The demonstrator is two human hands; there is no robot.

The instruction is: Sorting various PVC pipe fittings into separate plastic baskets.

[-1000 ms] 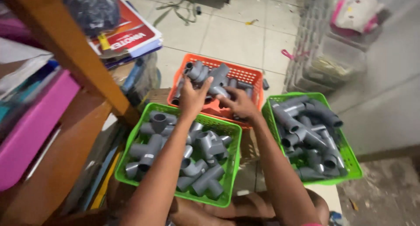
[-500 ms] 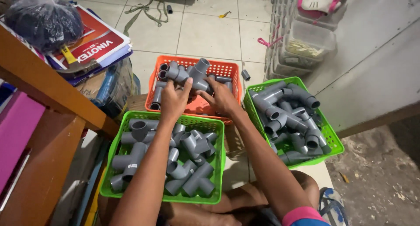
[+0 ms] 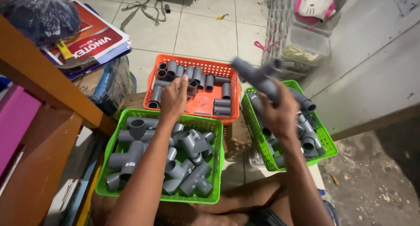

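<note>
Baskets, three: two green (image 3: 131, 188), one orange (image 3: 201, 105)

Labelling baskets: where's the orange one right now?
Head view, upper centre: the orange basket sits on the floor beyond the near green basket, left of the other green basket, under the left hand.

Three plastic baskets: one orange basket (image 3: 202, 108) at upper centre, one green basket (image 3: 131, 192) at lower left, another green basket (image 3: 326, 140) at right. About thirteen short grey pipe couplings (image 3: 222, 103) in the orange one. Roughly eight grey tee fittings (image 3: 136, 130) at lower left; pile at right too tangled to count. Two hands: left hand (image 3: 175, 99), right hand (image 3: 278, 114), the latter gripping one grey fitting (image 3: 258, 77).
</note>
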